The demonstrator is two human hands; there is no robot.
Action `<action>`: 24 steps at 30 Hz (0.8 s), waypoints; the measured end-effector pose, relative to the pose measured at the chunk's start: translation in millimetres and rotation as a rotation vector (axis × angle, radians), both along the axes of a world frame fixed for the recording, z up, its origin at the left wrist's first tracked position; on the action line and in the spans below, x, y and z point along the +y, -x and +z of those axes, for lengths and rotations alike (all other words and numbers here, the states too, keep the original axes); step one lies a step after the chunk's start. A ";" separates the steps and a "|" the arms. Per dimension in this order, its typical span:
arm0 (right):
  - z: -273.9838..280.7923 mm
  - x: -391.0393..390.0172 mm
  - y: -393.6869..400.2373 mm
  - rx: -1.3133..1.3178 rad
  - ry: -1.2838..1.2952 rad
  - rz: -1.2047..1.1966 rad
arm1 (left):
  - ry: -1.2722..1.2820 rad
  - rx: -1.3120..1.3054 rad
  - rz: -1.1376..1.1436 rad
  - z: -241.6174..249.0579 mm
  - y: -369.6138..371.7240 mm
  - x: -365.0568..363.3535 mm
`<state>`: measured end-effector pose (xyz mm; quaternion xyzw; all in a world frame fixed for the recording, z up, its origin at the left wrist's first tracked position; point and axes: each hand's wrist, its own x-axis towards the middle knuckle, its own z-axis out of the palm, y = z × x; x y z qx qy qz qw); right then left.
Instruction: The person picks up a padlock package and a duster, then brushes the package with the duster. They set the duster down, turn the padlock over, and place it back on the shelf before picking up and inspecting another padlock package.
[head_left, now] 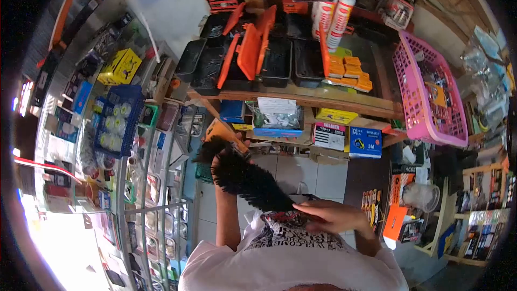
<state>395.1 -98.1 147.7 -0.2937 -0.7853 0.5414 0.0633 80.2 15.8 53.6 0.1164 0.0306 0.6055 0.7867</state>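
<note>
The black duster (253,184) slants mid-frame, upper left to lower right. The right hand (335,216) has its grip closed round the lower-right end; the left hand (217,163), nearer the upper-left end, is too hidden to tell.

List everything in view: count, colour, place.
Duster: 1, black, centre
Box: 1, orange-brown, just beyond duster
Tubs: several, black, shelf ahead
Lids: several, orange, among the tubs
Nozzled tubes: 2, white-red, shelf ahead
Small boxes: several, orange, right of tubs
Right basket: 1, pink, far right
Left basket: 1, blue, left shelves
Other goods: uncountable, mixed, around
Shirt: 1, white, worn
Left hand: 1, bare, partly behind duster
Right hand: 1, bare, at duster's end
</note>
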 end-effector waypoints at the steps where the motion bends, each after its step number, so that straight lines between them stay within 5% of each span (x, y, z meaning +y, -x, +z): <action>1: 31.6 -1.5 -11.2 0.042 0.033 0.080 | 0.000 0.049 0.037 7.2 -1.2 -2.0; 3: 90.4 -8.1 -25.3 0.317 0.093 0.203 | 0.012 0.156 0.107 24.2 -3.0 -5.9; 5: 113.4 -32.9 -40.7 0.619 0.135 0.260 | -0.172 0.809 0.316 20.0 -7.2 -9.4; 7: 137.8 -60.5 -49.9 0.848 0.126 0.033 | 0.030 0.423 0.222 44.1 -15.3 -14.6; 10: 166.3 -68.1 -61.5 0.908 -0.177 -0.177 | 0.060 0.620 0.250 51.1 -23.6 -13.9; 12: 185.8 -53.7 -65.0 0.828 -0.407 -0.221 | -0.090 1.415 0.415 -7.6 -1.5 -9.6; 14: 202.4 -35.0 -66.6 0.756 -0.560 -0.246 | -0.143 1.586 0.440 -28.0 10.2 -8.9; 19: 222.6 -34.6 -75.0 0.684 -0.672 -0.276 | 0.083 0.510 0.090 -8.9 -2.4 7.3; 22: 227.0 -33.8 -76.7 0.641 -0.725 -0.303 | 0.134 0.338 0.123 -40.1 10.7 -1.4; 24: 229.4 -32.3 -79.2 0.612 -0.742 -0.317 | -0.063 0.519 0.044 -19.6 -1.9 5.7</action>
